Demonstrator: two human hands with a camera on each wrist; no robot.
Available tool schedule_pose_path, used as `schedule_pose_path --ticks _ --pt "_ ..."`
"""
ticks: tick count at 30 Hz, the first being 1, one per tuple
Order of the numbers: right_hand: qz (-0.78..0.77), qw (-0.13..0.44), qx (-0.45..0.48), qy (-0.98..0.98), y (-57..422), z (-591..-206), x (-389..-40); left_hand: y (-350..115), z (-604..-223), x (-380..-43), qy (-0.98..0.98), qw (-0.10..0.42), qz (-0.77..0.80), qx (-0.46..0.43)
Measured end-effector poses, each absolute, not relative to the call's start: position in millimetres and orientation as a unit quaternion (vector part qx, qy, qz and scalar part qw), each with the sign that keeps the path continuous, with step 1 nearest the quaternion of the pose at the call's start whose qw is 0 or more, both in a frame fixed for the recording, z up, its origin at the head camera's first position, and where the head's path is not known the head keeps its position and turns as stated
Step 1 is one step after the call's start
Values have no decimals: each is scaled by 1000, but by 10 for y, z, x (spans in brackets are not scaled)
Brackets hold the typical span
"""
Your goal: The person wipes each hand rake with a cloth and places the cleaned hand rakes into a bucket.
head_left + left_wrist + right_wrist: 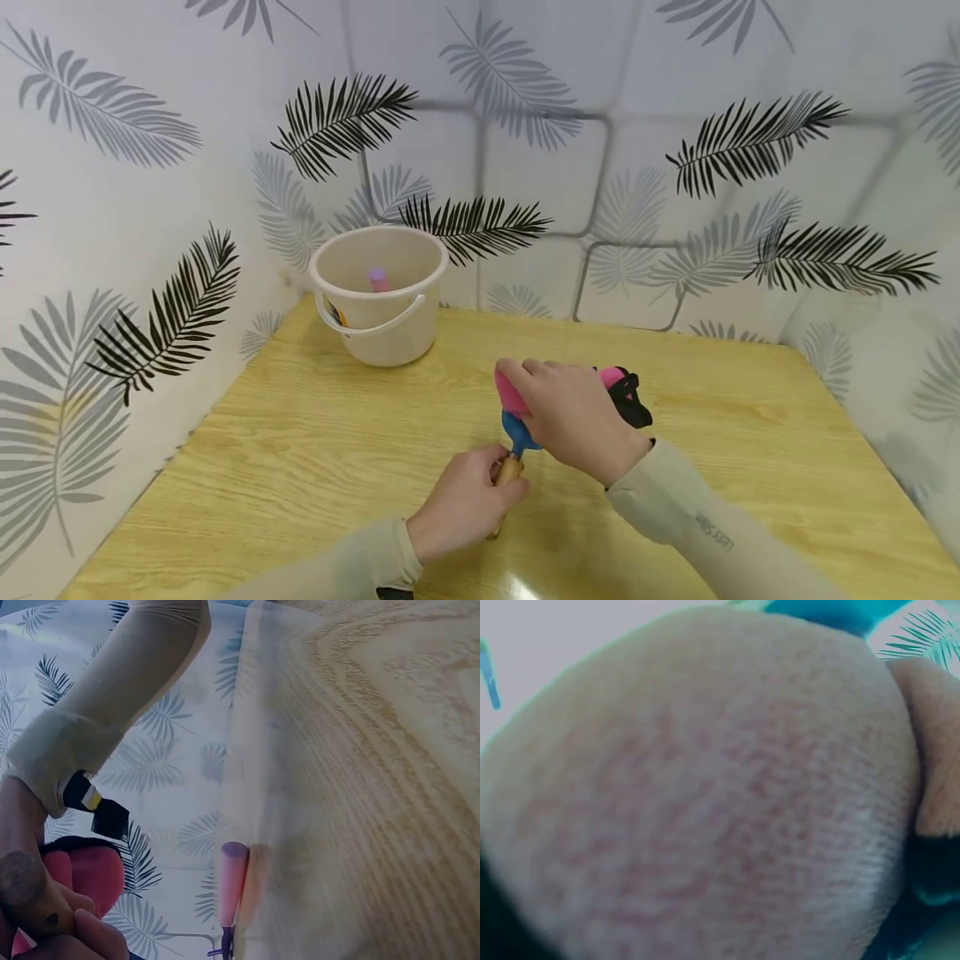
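In the head view my left hand [468, 496] grips the wooden handle of a small blue-headed garden trowel [517, 429], its head pointing away from me. Over that blue head my right hand [573, 417] holds a soft pink-and-black cloth [512, 393] that looks like a glove. Part of the cloth sticks out beyond the right hand, and most of the trowel's head is covered. The left wrist view shows the round end of the wooden handle [22, 877] in the left fingers, with pink cloth [97, 877] behind. Skin fills most of the right wrist view.
A cream bucket [386, 325] with its handle down stands at the back left of the wooden table [315, 450]. Inside it is a pink-and-purple tool handle [378, 279]. Leaf-patterned sheeting [525, 275] hangs behind and at both sides.
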State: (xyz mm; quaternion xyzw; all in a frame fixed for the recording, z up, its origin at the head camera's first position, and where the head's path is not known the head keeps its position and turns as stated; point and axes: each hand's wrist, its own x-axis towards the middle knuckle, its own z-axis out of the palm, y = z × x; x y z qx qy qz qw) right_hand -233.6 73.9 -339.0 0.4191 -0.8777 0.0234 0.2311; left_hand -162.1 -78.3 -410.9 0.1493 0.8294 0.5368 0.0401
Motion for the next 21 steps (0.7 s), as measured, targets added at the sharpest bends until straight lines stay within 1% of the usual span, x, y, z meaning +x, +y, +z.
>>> schedule_pose_path --ticks 3,5,10,13,16,18,21 --pt "42 210 436 -874 755 -3401 -2259 -794 -4138 -1619 834 44 530 145" --pt "51 202 447 -870 754 -3406 -2220 -800 -4156 -1625 837 39 525 148" --pt "34 204 471 -857 714 -3401 -2183 -805 -4175 -1653 839 32 522 154" --pt "10 227 457 -860 698 -3401 -2214 -803 -4166 -1655 829 48 539 142" --pt "-1 236 434 -870 715 -3418 -2250 -796 -4147 -1650 814 67 564 122" --pt "0 230 425 -875 734 -3432 -2257 -789 -4133 -1649 801 81 582 114" --pt "8 210 438 -874 734 -3453 -2238 -782 -4135 -1656 778 97 610 115"
